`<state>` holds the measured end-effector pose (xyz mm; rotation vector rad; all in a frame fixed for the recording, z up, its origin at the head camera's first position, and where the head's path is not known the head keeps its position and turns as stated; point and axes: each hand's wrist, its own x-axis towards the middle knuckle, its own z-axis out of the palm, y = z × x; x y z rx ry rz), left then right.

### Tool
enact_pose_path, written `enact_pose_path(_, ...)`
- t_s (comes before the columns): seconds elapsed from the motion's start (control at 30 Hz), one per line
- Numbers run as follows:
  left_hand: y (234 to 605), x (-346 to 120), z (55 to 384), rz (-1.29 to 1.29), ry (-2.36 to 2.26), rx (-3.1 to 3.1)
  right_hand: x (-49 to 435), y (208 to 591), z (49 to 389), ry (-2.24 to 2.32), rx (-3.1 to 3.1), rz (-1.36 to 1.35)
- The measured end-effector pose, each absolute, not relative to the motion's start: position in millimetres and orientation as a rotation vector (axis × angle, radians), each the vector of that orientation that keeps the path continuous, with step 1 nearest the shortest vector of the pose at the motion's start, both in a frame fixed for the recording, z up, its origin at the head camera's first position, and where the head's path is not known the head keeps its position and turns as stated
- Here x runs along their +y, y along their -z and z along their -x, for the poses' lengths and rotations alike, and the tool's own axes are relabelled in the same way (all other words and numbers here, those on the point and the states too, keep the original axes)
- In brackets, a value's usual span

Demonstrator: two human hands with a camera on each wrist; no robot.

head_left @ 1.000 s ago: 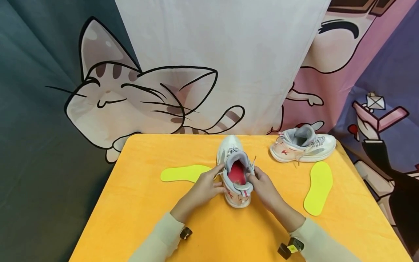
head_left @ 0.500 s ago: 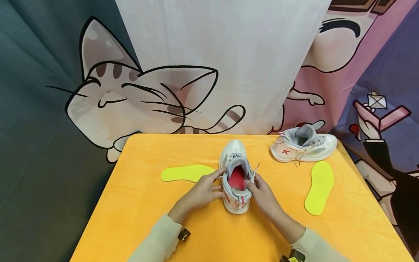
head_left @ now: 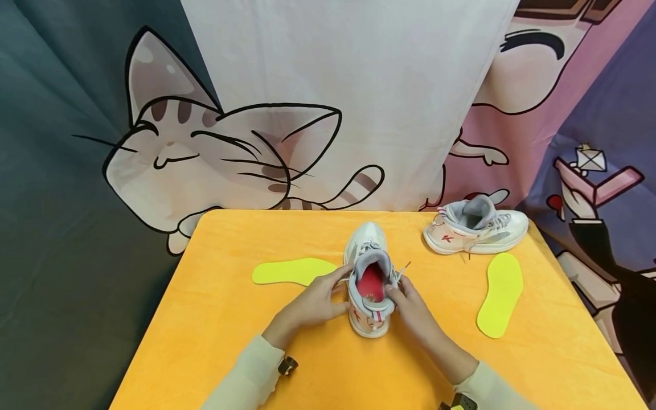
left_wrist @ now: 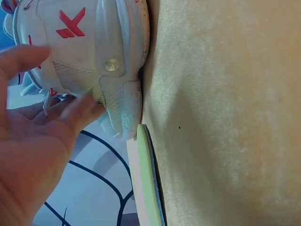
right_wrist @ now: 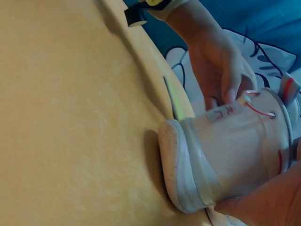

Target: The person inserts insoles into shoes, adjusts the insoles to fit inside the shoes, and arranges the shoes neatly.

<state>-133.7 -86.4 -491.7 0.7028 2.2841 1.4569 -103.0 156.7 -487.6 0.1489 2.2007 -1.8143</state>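
Note:
A white sneaker (head_left: 365,238) with grey lining and a red insole (head_left: 371,283) showing inside points away from me at mid-table. My left hand (head_left: 316,299) holds its left side, thumb and fingers spread along the upper. In the left wrist view those fingertips lie on the sneaker (left_wrist: 75,28) beside a red logo. On the other side, my right hand (head_left: 414,304) grips the collar, thumb at the opening's edge and fingers down the outside. The right wrist view catches the heel end of the sneaker (right_wrist: 235,146) between both hands.
The second white sneaker (head_left: 474,225) stands at the back right. One yellow insole (head_left: 499,295) lies in front of it; another yellow insole (head_left: 287,271) lies left, partly behind my left hand. A yellow cloth covers the table (head_left: 215,319); a printed curtain (head_left: 400,85) hangs behind.
The sneaker has slid slightly toward me, with both hands still on it. Its loose lace end at the right has shifted. The other sneaker and both yellow insoles stay put.

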Motion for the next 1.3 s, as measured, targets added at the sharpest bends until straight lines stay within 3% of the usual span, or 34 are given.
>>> enact_pose_path(0.3, 484.0, -77.7, 135.7, -0.652, -1.464, 2.529, 174.1, 474.3, 122.4, 1.85, 2.267, -0.136)
enact_pose_path(0.77, 465.5, -51.7, 149.9, -0.644, -1.142, 2.795, 175.9, 469.7, 149.0, 1.281, 2.753, 0.345)
enact_pose_path(1.03, 458.4, -40.6, 158.0, -0.534, -1.001, 2.755, 171.3, 470.6, 158.4, 1.166, 2.679, 0.383)
enact_pose_path(1.3, 457.7, -40.3, 162.0, -0.673, -0.969, 2.776, 168.5, 469.2, 161.6, 1.136, 2.629, 0.381)
